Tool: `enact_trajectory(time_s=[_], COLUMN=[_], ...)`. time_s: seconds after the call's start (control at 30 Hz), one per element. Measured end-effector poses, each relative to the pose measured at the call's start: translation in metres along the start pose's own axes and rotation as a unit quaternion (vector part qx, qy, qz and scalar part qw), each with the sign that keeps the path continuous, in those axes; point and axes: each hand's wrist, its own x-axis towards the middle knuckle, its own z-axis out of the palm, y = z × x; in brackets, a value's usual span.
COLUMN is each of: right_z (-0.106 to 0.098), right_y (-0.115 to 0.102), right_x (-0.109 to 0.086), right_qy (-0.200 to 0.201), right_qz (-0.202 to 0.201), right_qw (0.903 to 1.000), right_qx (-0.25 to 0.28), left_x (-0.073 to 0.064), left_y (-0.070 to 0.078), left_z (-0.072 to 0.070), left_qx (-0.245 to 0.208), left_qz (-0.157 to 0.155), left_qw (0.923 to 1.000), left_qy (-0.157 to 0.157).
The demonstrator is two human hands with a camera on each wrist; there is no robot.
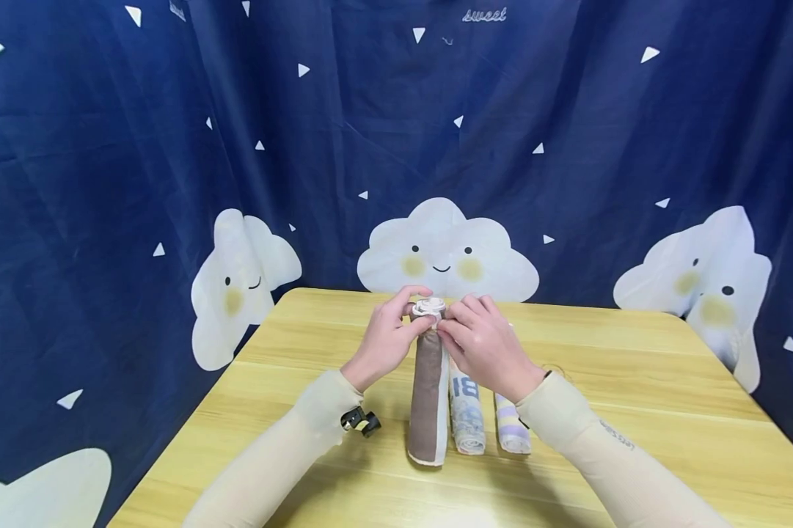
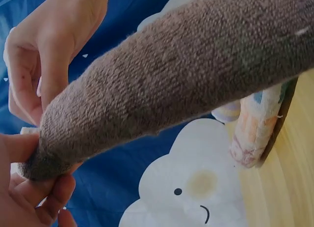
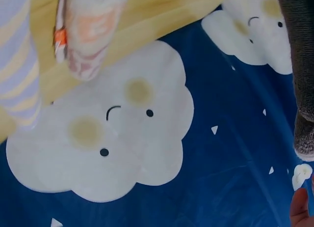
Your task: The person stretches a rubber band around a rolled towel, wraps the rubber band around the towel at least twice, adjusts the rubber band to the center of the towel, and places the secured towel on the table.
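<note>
A brown towel rolled into a long tube (image 1: 425, 396), with a pale strip down one side, slants up from near the table's front. My left hand (image 1: 386, 334) grips its far end, thumb and fingers around the white spiral of the roll. Beside it, my right hand (image 1: 485, 341) pinches the towel's edge at that same end. The left wrist view shows the brown roll (image 2: 171, 70) passing between both hands, left hand (image 2: 24, 192) below and right hand (image 2: 54, 45) above. Only a fingertip (image 3: 300, 207) and part of the roll appear in the right wrist view.
Two more rolled towels lie on the wooden table (image 1: 304, 330) right of the brown one: a printed one (image 1: 469, 422) with "18", and a purple-and-yellow striped one (image 1: 513, 433). A slim white item with an orange band (image 3: 60, 38) lies between them. A blue curtain (image 1: 396, 147) hangs behind.
</note>
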Motion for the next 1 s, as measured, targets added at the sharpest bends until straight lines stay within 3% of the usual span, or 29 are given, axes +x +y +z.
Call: enact_trajectory(time_s=[0.37, 0.6, 0.7, 0.77, 0.83, 0.9, 1.0], right_z=[0.006, 0.005, 0.001, -0.003, -0.008, -0.013, -0.021], right_y=[0.005, 0.005, 0.004, 0.005, 0.009, 0.013, 0.021], right_x=[0.001, -0.003, -0.002, 0.002, 0.006, 0.011, 0.017], right_qy=[-0.019, 0.037, 0.044, 0.034, 0.005, -0.037, -0.144], right_qz=[-0.016, -0.003, 0.028, 0.074, 0.146, 0.216, 0.284], right_qw=[0.9992, 0.9989, 0.9986, 0.9945, 0.9782, 0.9493, 0.9017], right_qx=[-0.031, -0.028, 0.005, 0.066, 0.148, 0.226, 0.292], left_x=[0.002, 0.003, 0.003, 0.003, 0.004, 0.003, 0.005], left_y=[0.000, 0.003, 0.005, 0.005, 0.006, 0.010, 0.020], left_z=[0.006, 0.006, 0.004, 0.001, -0.004, -0.010, -0.017], left_qx=[-0.003, -0.006, -0.008, -0.027, -0.066, -0.102, -0.121], left_qz=[-0.016, -0.020, -0.013, -0.012, -0.014, -0.019, -0.026], left_qw=[0.9998, 0.9993, 0.9994, 0.9994, 0.9977, 0.9935, 0.9872], left_qy=[0.015, 0.032, 0.030, 0.018, -0.008, -0.046, -0.101])
